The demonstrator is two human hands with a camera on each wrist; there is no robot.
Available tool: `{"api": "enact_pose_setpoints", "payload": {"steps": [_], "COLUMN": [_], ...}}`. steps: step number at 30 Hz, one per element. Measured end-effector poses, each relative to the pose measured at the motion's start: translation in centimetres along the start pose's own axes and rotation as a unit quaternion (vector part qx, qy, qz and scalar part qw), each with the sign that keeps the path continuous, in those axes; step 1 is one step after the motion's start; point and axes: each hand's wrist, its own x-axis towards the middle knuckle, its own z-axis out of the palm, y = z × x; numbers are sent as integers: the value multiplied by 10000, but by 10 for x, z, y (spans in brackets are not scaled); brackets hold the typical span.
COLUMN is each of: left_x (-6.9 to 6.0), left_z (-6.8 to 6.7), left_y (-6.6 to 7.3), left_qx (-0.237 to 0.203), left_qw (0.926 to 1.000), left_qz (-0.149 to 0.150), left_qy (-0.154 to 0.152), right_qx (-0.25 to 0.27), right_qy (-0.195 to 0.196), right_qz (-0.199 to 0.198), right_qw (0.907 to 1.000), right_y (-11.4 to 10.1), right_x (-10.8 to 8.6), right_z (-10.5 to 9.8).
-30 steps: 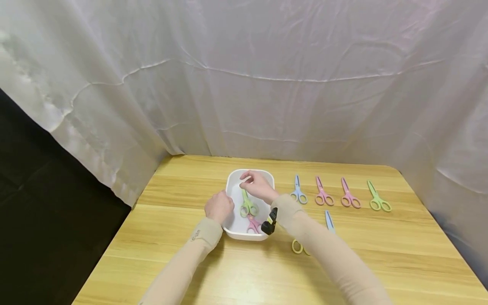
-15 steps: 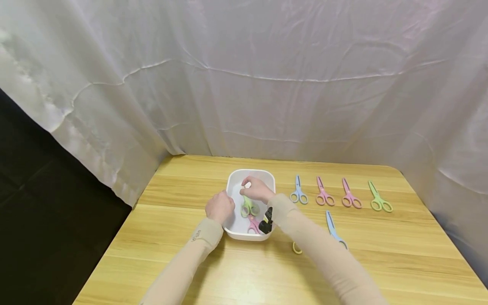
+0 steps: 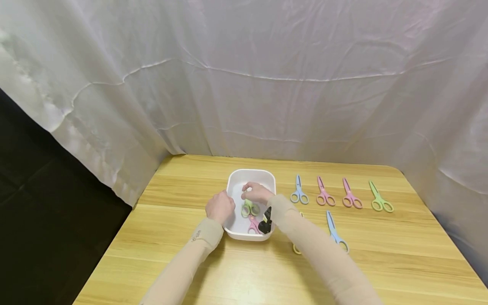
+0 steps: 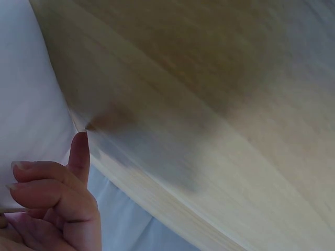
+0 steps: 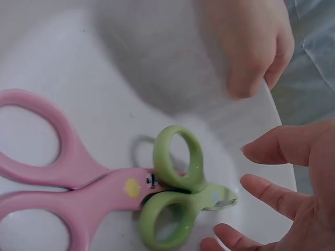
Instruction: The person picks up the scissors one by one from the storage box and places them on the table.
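Note:
A white plastic box (image 3: 248, 237) stands on the wooden table. Its left wall is held by my left hand (image 3: 220, 207), fingers curled at the rim; the left wrist view (image 4: 57, 204) shows the curled fingers against it. Inside lie green scissors (image 3: 249, 208) and pink scissors (image 3: 253, 225), the green handle overlapping the pink blades in the right wrist view. Over the box my right hand (image 3: 258, 194) hovers beside the green blade tip. Its thumb and fingers (image 5: 277, 196) are spread, with nothing between them, apart from the green scissors.
Right of the box, a back row holds blue scissors (image 3: 299, 195), two pink pairs (image 3: 325, 197) (image 3: 351, 199) and green scissors (image 3: 378, 202). Nearer lie light blue scissors (image 3: 333, 228) and yellow scissors (image 3: 296, 250), partly hidden by the right forearm. A pale curtain (image 3: 267, 106) hangs behind the table.
My right hand has moved slightly nearer to me, lower over the green scissors. The left hand and box have stayed nearly still. More of the light blue scissors shows beside the forearm.

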Motion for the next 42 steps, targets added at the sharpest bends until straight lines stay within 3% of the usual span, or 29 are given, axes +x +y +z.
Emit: {"api": "enact_pose_setpoints", "payload": {"steps": [16,28,42], "left_x": [-3,-2,-1], "left_z": [-3,-3,-1], "left_y": [2,3,1], "left_qx": [24,24,7], "left_qw": [10000,10000,10000], "left_qz": [-57,-75,-53], "left_qy": [52,-42,-71], "right_qx": [98,-638,-760], "right_qy": [-491,-1233,-1297], "right_qz": [126,30,45], "right_qw": [9987,9903,9886], "right_y": [11,11,13], "right_x": [5,7,11], "right_z": [0,-3,-1]}}
